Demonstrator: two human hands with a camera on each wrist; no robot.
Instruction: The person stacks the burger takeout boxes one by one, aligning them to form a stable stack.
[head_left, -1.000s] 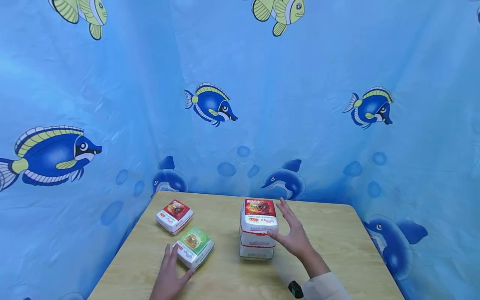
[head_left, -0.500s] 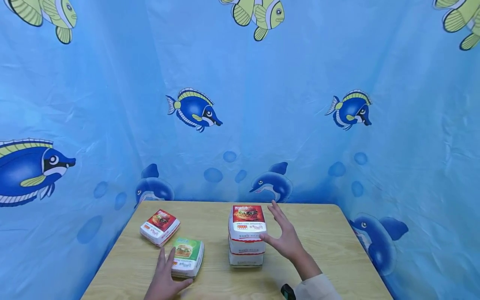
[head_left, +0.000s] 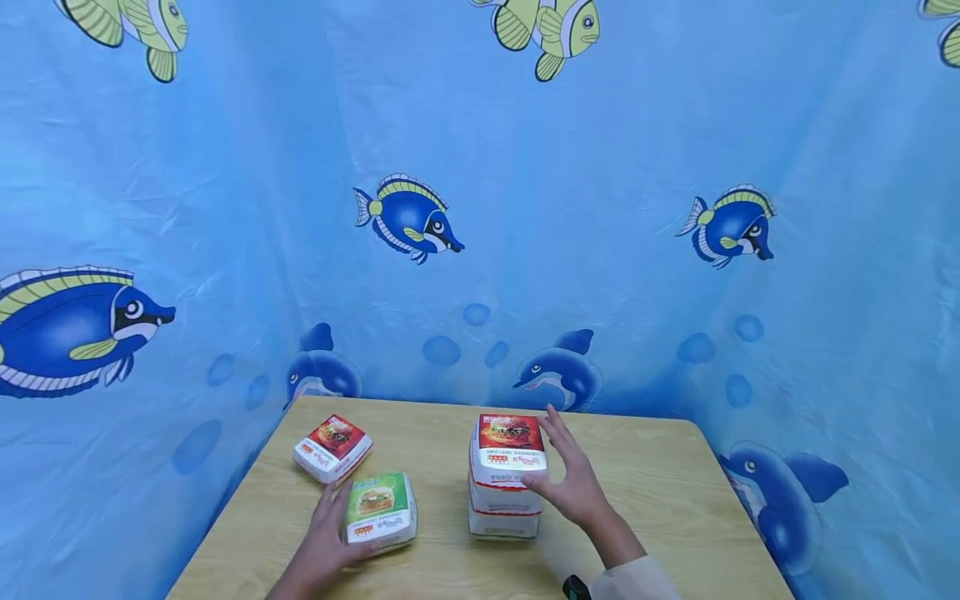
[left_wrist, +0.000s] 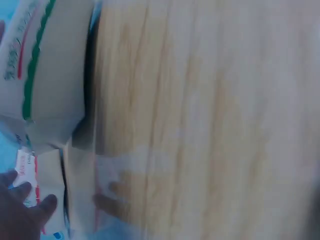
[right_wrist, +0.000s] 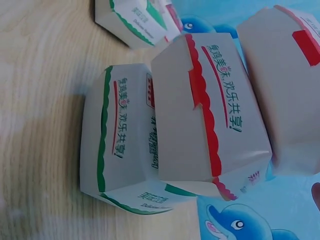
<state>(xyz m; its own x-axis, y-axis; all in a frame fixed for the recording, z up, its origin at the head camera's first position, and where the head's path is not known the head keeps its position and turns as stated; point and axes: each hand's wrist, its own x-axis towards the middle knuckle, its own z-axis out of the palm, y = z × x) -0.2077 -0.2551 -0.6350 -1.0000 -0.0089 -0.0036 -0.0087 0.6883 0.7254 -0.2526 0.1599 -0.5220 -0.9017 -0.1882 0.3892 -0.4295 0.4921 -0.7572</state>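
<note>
"What's nearest?"

"The left hand (head_left: 322, 537) is lying spread against the green box (head_left: 384, 502), on the left of the bench (head_left: 660, 492). Taking hold seems the step in hand; lifting would be needing a firmer grip."

"And the right hand (head_left: 573, 490)?"

"It's hovering beside the stacked boxes (head_left: 501, 477), also spread."

"Anything in the way?"

"A red box (head_left: 333, 448) is crowding the far-left corner; a curtain (head_left: 622, 258) is hanging beyond."

a white, green-topped burger box (head_left: 381, 510) is seen left of three stacked boxes (head_left: 504, 498), the uppermost red-topped.
</note>
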